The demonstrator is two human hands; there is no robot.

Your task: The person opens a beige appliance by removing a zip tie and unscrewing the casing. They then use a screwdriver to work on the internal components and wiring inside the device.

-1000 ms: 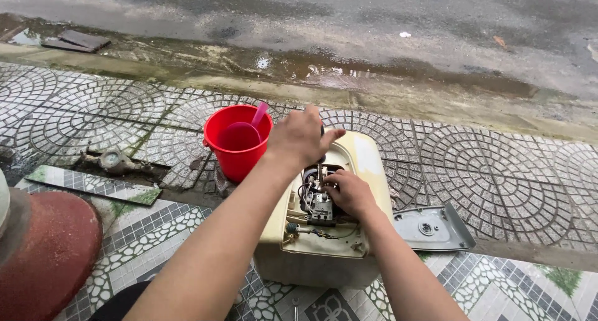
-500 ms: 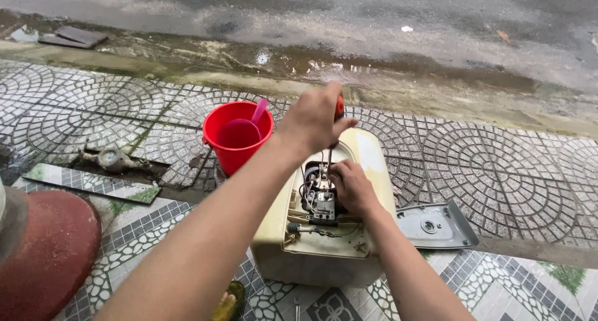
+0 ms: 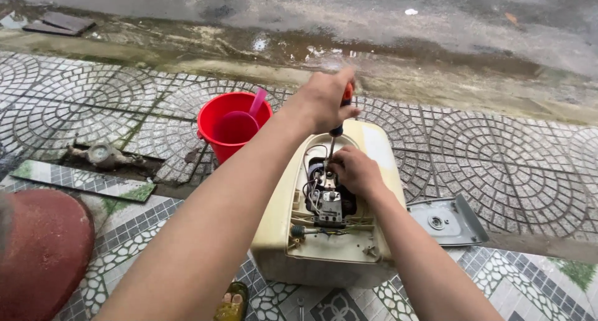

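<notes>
Left hand (image 3: 324, 100) grips the screwdriver (image 3: 339, 118) upright over the opened cream appliance (image 3: 330, 234) on the tiles, right hand (image 3: 352, 171) pinching near the tip: a slip could jab fingers or wiring.

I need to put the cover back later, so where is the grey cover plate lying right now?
In the head view, the grey cover plate lies on the paving at the right, just beside the opened cream appliance and past the right hand.
</notes>
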